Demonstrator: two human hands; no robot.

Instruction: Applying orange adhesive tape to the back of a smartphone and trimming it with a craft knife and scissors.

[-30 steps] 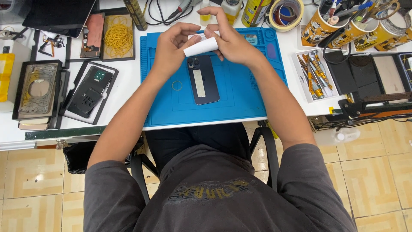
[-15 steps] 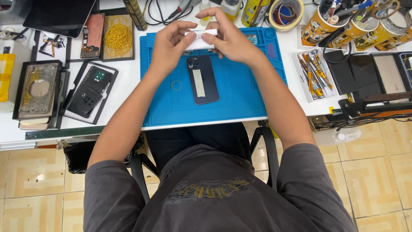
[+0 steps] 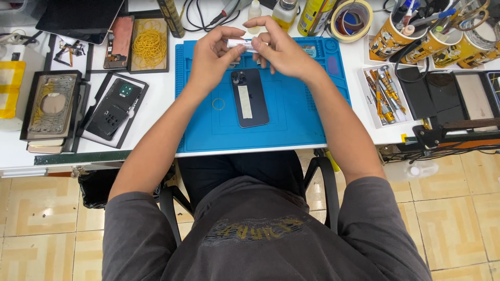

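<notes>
While both hands meet above the far part of the blue mat [image 3: 291, 125], they hold one small white strip [image 3: 240, 43] between them. The left hand [image 3: 211, 54] pinches its left end with thumb and forefinger, and the right hand [image 3: 284, 49] closes its fingertips on the right end, so both hands are narrow and occupied. One second ago the same strip was lower and more tilted, just over the top of the dark phone [image 3: 249, 97]; now it is lifted farther from the body and lies almost level between the fingers. I judge that the strip is free from the phone and is being handled in the air, not pressed down.

The phone lies face down on the mat, just below the hands and toward the body, with a pale band along its back. It is apart from the hands, not touched.

Beyond the hands the room is tight: small bottles [image 3: 284, 11], cables and a tape roll [image 3: 352, 20] stand near the fingertips. To the right of the right hand, cups full of tools [image 3: 416, 31] and a tray of screwdriver bits [image 3: 384, 93] sit close to the mat's edge. Left of the left hand, a tray with yellow rubber bands [image 3: 149, 44] is near. Toward the body, the mat around the phone gives open space before the counter [image 3: 166, 88] edge.
</notes>
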